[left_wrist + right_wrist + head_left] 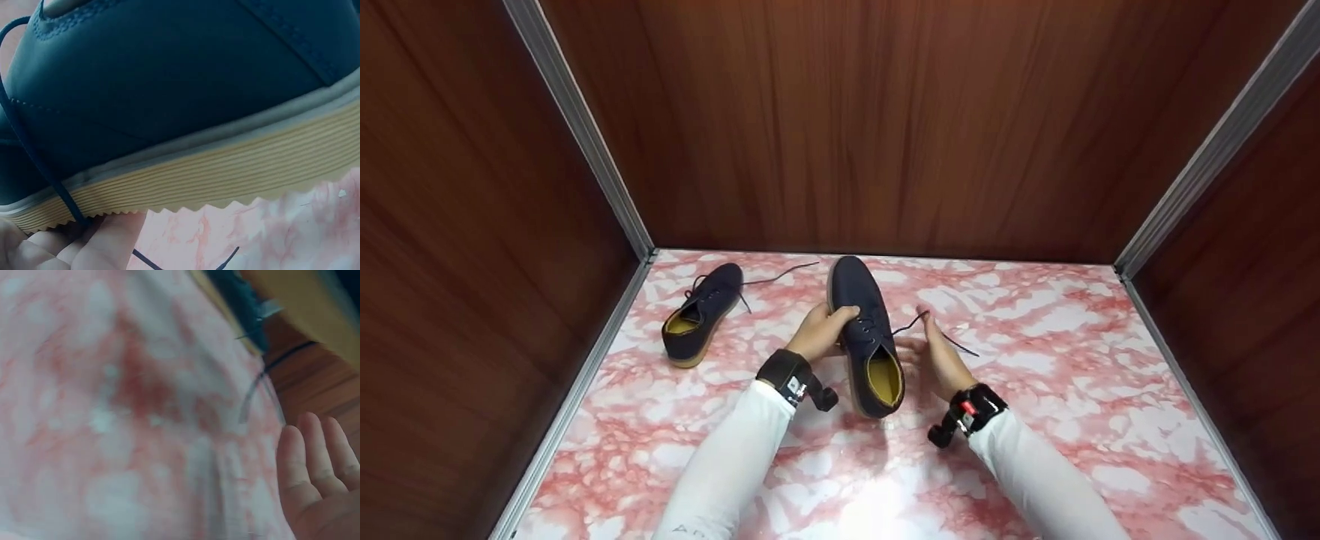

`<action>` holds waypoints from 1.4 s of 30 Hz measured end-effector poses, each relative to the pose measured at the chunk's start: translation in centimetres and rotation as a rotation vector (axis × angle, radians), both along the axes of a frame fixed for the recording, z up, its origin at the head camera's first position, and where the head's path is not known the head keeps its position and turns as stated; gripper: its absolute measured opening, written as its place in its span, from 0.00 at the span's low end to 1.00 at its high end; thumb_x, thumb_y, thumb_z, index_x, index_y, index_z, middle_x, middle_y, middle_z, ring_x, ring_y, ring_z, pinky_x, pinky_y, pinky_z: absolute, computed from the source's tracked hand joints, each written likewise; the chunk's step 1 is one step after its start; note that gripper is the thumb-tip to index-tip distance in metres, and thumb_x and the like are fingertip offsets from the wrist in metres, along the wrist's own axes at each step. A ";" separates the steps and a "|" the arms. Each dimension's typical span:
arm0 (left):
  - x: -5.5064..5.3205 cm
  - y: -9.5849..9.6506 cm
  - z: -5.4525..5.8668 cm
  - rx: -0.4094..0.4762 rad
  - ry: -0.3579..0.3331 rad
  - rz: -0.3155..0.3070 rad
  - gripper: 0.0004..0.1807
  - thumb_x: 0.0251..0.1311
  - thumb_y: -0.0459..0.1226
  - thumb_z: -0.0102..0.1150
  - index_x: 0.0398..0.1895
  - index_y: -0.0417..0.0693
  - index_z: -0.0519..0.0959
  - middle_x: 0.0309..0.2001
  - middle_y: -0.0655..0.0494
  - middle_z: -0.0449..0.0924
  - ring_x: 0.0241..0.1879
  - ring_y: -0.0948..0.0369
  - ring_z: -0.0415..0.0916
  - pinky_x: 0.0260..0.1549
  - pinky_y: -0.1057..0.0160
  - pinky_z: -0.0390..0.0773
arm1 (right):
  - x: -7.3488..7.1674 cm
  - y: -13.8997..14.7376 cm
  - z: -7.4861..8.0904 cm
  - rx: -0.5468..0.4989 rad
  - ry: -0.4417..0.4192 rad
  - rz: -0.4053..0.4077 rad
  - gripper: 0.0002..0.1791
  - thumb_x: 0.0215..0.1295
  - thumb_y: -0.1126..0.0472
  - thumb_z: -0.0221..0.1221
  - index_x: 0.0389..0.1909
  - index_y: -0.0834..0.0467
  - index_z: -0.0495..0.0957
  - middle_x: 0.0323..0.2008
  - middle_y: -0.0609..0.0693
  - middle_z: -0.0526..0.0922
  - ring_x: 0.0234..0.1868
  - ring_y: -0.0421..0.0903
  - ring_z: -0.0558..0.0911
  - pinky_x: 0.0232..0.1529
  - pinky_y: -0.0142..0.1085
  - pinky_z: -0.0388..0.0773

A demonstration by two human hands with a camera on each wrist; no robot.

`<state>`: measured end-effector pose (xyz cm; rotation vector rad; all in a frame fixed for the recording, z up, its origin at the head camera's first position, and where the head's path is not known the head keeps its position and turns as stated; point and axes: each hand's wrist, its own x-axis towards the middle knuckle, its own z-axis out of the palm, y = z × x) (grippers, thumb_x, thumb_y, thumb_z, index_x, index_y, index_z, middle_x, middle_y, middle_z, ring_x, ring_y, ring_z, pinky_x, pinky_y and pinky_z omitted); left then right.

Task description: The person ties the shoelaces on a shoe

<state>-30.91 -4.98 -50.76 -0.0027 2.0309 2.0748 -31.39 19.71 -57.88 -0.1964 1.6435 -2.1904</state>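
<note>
A navy lace-up shoe (851, 285) with a yellow lining is in the middle of the head view, toe pointing away. My left hand (817, 330) grips its left side, thumb over the upper beside the eyelets. In the left wrist view, curled fingers (109, 242) lie under the ridged tan sole (225, 169), and a dark lace (28, 140) hangs down to them. My right hand (941, 360) is held beside the shoe's right side. A shoelace (911, 324) runs over its upper fingertip and trails right. Its other fingers (292, 455) look straight in the right wrist view.
A matching navy shoe (720, 289) stands at the left on the red-and-white marbled table (1072, 450), its lace (787, 272) stretched toward the right. Brown wood-grain panels (885, 127) with grey metal corner strips (577, 112) enclose the back and both sides.
</note>
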 end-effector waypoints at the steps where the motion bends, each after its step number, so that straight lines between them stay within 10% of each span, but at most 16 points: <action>1: 0.0 0.0 -0.1 -0.006 -0.004 -0.003 0.30 0.66 0.50 0.60 0.64 0.39 0.72 0.51 0.38 0.88 0.40 0.56 0.89 0.40 0.54 0.90 | 0.2 -0.1 1.0 -0.003 0.004 -0.048 0.45 0.76 0.26 0.32 0.84 0.37 0.26 0.64 0.66 0.80 0.56 0.55 0.88 0.59 0.49 0.84; 10: 0.5 0.3 -0.9 -0.082 -0.002 -0.063 0.30 0.63 0.51 0.64 0.62 0.42 0.75 0.51 0.42 0.88 0.42 0.56 0.89 0.41 0.54 0.90 | -0.3 -0.4 5.1 -0.153 0.037 -0.320 0.34 0.83 0.40 0.41 0.83 0.37 0.42 0.57 0.58 0.84 0.54 0.54 0.87 0.58 0.50 0.83; 21: 1.1 1.2 -1.7 -0.122 -0.015 -0.205 0.25 0.63 0.47 0.65 0.58 0.42 0.77 0.48 0.44 0.88 0.38 0.59 0.88 0.41 0.52 0.90 | 0.2 -1.9 3.4 0.092 0.065 -0.092 0.28 0.82 0.53 0.53 0.77 0.54 0.63 0.54 0.53 0.84 0.48 0.45 0.89 0.47 0.43 0.88; 29: 1.1 1.7 -1.7 -0.137 0.008 -0.253 0.24 0.68 0.54 0.63 0.53 0.45 0.83 0.41 0.53 0.87 0.37 0.62 0.84 0.40 0.55 0.89 | 0.2 -1.7 2.9 0.151 0.066 -0.159 0.19 0.79 0.52 0.58 0.63 0.57 0.73 0.39 0.49 0.86 0.33 0.44 0.89 0.30 0.36 0.87; 34: 0.7 1.1 -1.9 -0.175 0.084 -0.140 0.22 0.71 0.54 0.61 0.43 0.43 0.83 0.35 0.53 0.85 0.35 0.61 0.84 0.44 0.54 0.89 | 0.2 -1.3 2.5 0.157 0.052 -0.197 0.21 0.79 0.53 0.58 0.64 0.60 0.72 0.38 0.48 0.87 0.33 0.43 0.89 0.33 0.37 0.88; 42: -0.1 -0.7 -2.4 -0.468 0.351 0.191 0.11 0.67 0.43 0.64 0.43 0.46 0.85 0.41 0.51 0.88 0.42 0.58 0.84 0.48 0.61 0.81 | 0.4 -0.8 1.6 0.247 0.083 -0.237 0.23 0.79 0.54 0.58 0.66 0.61 0.72 0.34 0.49 0.87 0.31 0.42 0.89 0.30 0.36 0.87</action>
